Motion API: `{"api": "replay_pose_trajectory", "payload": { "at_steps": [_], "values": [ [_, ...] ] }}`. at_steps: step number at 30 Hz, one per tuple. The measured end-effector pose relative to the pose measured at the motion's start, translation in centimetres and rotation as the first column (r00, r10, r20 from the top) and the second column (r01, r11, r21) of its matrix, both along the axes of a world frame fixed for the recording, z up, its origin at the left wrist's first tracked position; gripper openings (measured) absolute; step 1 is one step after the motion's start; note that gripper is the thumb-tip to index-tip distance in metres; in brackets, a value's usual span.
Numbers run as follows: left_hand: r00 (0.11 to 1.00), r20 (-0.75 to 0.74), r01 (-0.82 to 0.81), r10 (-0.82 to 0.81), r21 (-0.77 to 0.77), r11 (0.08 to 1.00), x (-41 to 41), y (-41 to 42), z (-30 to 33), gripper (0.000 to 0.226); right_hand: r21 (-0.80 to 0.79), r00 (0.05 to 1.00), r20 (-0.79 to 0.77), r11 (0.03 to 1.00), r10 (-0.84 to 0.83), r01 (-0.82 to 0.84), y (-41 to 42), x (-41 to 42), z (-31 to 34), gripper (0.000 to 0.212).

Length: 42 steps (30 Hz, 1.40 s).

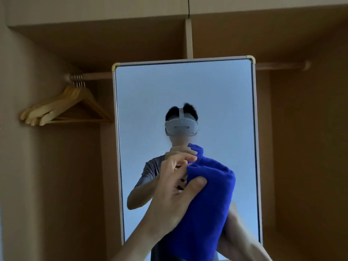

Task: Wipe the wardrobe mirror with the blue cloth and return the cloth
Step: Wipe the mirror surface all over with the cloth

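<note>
The wardrobe mirror (184,91), tall with a white frame, stands upright in the middle of the open wardrobe. Close in front of its lower half is the bunched blue cloth (207,200). My left hand (175,189) reaches in from the lower left, with its thumb pressed on the cloth's front and its fingers pinching the upper edge. The cloth is draped over my right hand (235,223), so only the wrist and forearm show at the lower right. Whether the cloth touches the glass I cannot tell. The mirror reflects me with a headset, the hands and the cloth.
Several wooden hangers (66,108) hang on the rail (94,75) left of the mirror. The rail continues on the right (282,65). Brown wardrobe walls close in on both sides, with a shelf panel (113,29) overhead.
</note>
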<state>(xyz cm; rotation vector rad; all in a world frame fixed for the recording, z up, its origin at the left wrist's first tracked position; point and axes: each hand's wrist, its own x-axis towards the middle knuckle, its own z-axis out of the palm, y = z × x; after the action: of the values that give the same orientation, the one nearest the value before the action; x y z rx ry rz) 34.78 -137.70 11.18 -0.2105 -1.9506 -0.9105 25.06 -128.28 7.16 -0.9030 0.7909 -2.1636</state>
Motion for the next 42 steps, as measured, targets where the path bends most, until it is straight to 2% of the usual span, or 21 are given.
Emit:
{"api": "replay_pose_trajectory", "payload": {
  "at_steps": [2, 4, 6, 8, 11, 12, 14, 16, 18, 19, 21, 22, 24, 26, 28, 30, 33, 35, 37, 39, 42],
  "values": [
    [1.0, -0.016, 0.009, -0.01, -0.028, 1.0, -0.1, -0.3, 0.8, 0.033, 0.01, 0.997, -0.039, 0.998, -0.06, 0.06, 0.2, -0.7, 0.5, 0.085],
    [0.999, 0.03, 0.034, -0.034, -0.005, 0.999, -0.1, -0.8, 1.6, 0.037, 0.048, 0.99, -0.143, 0.999, -0.003, 0.01, 1.1, -0.4, 1.6, 0.06],
    [0.998, 0.063, -0.009, 0.01, -0.02, 1.0, -0.2, -1.1, 2.4, 0.037, 0.045, 0.991, -0.131, 0.998, 0.038, -0.033, 1.6, -0.3, 2.0, 0.022],
    [0.997, 0.048, -0.052, 0.054, -0.052, 0.997, 0.0, -1.2, 3.2, 0.03, 0.026, 0.979, -0.165, 0.993, 0.116, -0.113, 1.7, -0.6, 2.2, 0.007],
    [0.991, -0.049, -0.125, 0.122, -0.068, 0.99, 1.1, -1.7, 4.7, 0.024, 0.052, 0.979, -0.195, 0.997, 0.061, -0.052, 2.3, -1.6, 3.5, 0.083],
    [0.986, -0.077, -0.156, 0.151, -0.072, 0.985, 1.7, -2.1, 5.2, 0.023, 0.048, 0.974, -0.222, 0.998, -0.032, 0.044, 2.8, -2.0, 4.2, 0.085],
    [0.964, -0.144, -0.24, 0.223, -0.112, 0.964, 2.7, -3.3, 6.2, 0.016, 0.019, 0.932, -0.283, 0.97, -0.227, 0.242, 4.3, -2.1, 6.9, 0.061],
    [0.929, -0.239, -0.319, 0.282, -0.129, 0.939, 3.6, -4.9, 7.3, 0.012, -0.081, 0.845, -0.319, 0.901, -0.428, 0.426, 5.4, -2.5, 10.3, 0.047],
    [0.878, -0.337, -0.392, 0.34, -0.097, 0.915, 4.2, -6.5, 8.3, 0.011, -0.198, 0.667, -0.392, 0.766, -0.634, 0.612, 5.9, -3.3, 13.7, 0.035],
    [0.849, -0.374, -0.423, 0.374, -0.055, 0.904, 4.5, -7.4, 8.8, 0.013, -0.255, 0.508, -0.441, 0.646, -0.74, 0.719, 6.0, -3.8, 15.3, 0.033],
    [0.808, -0.391, -0.446, 0.441, 0.082, 0.891, 4.8, -9.0, 9.6, 0.016, -0.386, 0.126, -0.489, 0.344, -0.863, 0.856, 6.0, -5.1, 18.3, 0.035],
    [0.805, -0.373, -0.431, 0.461, 0.166, 0.887, 4.9, -9.7, 10.0, 0.017, -0.46, -0.05, -0.481, 0.204, -0.875, 0.864, 5.9, -5.7, 19.6, 0.037],
    [0.825, -0.33, -0.36, 0.458, 0.318, 0.877, 4.8, -10.5, 11.0, 0.026, -0.563, -0.312, -0.449, -0.006, -0.838, 0.826, 5.4, -6.4, 22.0, 0.037],
    [0.887, -0.279, -0.224, 0.369, 0.438, 0.871, 4.5, -11.1, 12.0, 0.033, -0.604, -0.485, -0.44, -0.151, -0.756, 0.782, 4.9, -7.0, 24.0, 0.042],
    [0.96, -0.198, -0.07, 0.198, 0.515, 0.854, 4.0, -11.6, 12.8, 0.03, -0.623, -0.592, -0.459, -0.235, -0.663, 0.746, 4.3, -7.6, 25.1, 0.05],
    [0.991, -0.124, 0.024, 0.054, 0.551, 0.834, 3.5, -12.3, 13.7, 0.032, -0.637, -0.676, -0.487, -0.305, -0.553, 0.708, 3.4, -8.0, 25.2, 0.052],
    [0.994, -0.107, 0.036, 0.024, 0.533, 0.845, 2.4, -12.4, 14.3, 0.043, -0.632, -0.689, -0.535, -0.31, -0.488, 0.71, 1.5, -7.8, 24.2, 0.053],
    [0.992, -0.117, 0.009, 0.054, 0.486, 0.874, 2.2, -11.5, 14.3, 0.053, -0.649, -0.674, -0.562, -0.25, -0.479, 0.719, -0.3, -6.9, 22.9, 0.058],
    [0.986, -0.163, 0.037, 0.039, 0.439, 0.898, 2.1, -11.2, 13.9, 0.067, -0.72, -0.717, -0.553, -0.191, -0.424, 0.668, -1.9, -5.8, 20.5, 0.06],
    [0.985, -0.174, 0.076, 0.001, 0.434, 0.898, 2.1, -11.7, 14.0, 0.078, -0.813, -0.771, -0.507, -0.085, -0.385, 0.577, -2.8, -5.2, 17.8, 0.06],
    [0.988, -0.153, 0.07, -0.002, 0.442, 0.894, 1.8, -11.7, 14.0, 0.074, -0.932, -0.89, -0.363, 0.08, -0.277, 0.355, -3.2, -5.6, 13.3, 0.056]
  ]
}}
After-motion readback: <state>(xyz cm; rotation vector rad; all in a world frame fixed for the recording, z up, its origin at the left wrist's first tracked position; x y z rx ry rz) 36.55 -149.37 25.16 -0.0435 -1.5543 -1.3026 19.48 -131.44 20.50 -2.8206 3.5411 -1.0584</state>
